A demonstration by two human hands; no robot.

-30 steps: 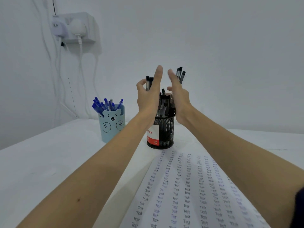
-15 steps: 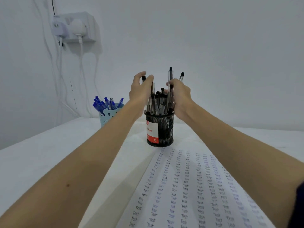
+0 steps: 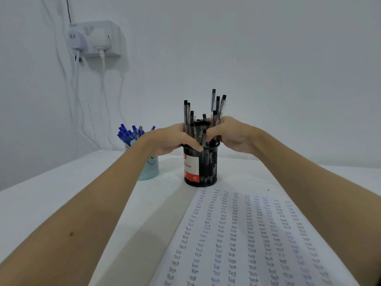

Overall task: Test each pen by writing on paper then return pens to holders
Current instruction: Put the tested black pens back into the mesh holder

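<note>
Holder (image 3: 201,166) of black wire mesh, round, red-and-white label, standing on white table (image 3: 51,195) at far edge of lined paper (image 3: 247,240) | left hand (image 3: 171,139) and right hand (image 3: 231,134) curl round black pens (image 3: 204,120) above rim, gripping bundle | blue bear cup (image 3: 149,168) with blue pens (image 3: 132,132) just left, apart.

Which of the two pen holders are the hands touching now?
The black mesh holder with the red-and-white label, full of black pens. Both the left hand and right hand reach it; the light blue holder stands apart, untouched.
</note>
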